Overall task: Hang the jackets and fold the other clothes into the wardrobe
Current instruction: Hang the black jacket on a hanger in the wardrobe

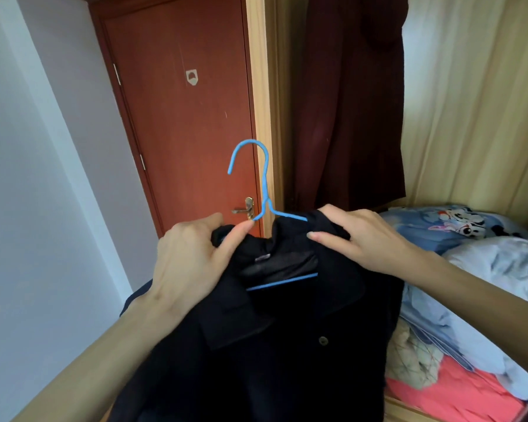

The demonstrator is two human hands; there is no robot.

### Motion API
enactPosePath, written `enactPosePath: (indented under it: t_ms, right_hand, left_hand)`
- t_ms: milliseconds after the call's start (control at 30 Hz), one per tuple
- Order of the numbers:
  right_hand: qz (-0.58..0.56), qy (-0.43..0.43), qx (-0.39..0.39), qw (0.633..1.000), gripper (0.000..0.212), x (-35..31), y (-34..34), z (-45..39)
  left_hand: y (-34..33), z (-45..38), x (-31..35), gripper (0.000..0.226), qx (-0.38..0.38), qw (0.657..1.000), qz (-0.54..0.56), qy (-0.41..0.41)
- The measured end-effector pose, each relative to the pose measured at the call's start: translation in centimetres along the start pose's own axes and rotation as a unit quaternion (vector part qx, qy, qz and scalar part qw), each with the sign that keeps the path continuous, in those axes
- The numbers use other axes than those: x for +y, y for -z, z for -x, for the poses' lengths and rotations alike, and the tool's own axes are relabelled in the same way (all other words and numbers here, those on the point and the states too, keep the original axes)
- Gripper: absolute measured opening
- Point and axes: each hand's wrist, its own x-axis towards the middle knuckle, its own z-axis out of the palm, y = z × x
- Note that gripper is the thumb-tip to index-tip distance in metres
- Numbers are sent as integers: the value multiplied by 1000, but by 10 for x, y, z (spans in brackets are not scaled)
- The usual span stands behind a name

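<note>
— What are the two hands doing with the black jacket [287, 345]?

— The left hand [192, 263] is gripping the jacket's left shoulder, its fingers [233, 239] curling over the fabric, with the index fingertip touching the lower end of the blue hanger [264, 190] neck. The right hand [360, 239] is clasping the collar on the other side, thumb lying along the front and the other fingers wrapping over the top edge.

— And where is the jacket sitting?

— It is hanging in front of the person, draped on the hanger, whose hook is standing up above the collar and whose lower bar is showing inside the neck opening. A dark button is showing on the front.

— What is lying around it?

— The open wardrobe [476, 132] is standing on the right, with a dark red garment [354, 102] hanging inside. Below that, a heap of clothes [470, 300] is lying on the wardrobe's floor: cartoon-printed blue fabric, grey, beige and coral pieces. A reddish-brown door [180, 117] with a brass handle is standing behind the hanger, beside a white wall [43, 178].
</note>
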Motion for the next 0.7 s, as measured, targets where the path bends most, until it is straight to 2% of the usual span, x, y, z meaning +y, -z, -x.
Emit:
enactPosePath:
  t_ms: [100,167,267,367,467,567,633,700]
  right_hand:
    - [-90,13,39,995,25,0,4,3]
    - [-126,-10,42,991,23,4,7,6]
    - [-151,-54,44,986,25,6,9,12]
    - [-164,-60,61,983,20,3,7,12]
    - [-42,20,113,993,26,-1,8,13]
    - [99,95,134,981,30,-3,4,15]
    - [81,51,138,986,28,-5,2,14]
    - [7,-32,134,990,23,-6,2,12]
  left_hand:
    - [5,-5,-16,63,-136,983,126,-15]
    - [10,-3,-26,48,-159,979,117,-58]
    - [9,-2,-34,40,-125,985,29,-113]
    - [7,-11,-41,38,-68,986,-48,-143]
    - [11,-34,-47,47,-16,975,-118,-190]
    - [21,-60,-44,48,5,970,-145,-193]
    - [24,-64,-34,44,21,973,-137,-185]
    - [23,-52,-18,38,40,979,-114,-165]
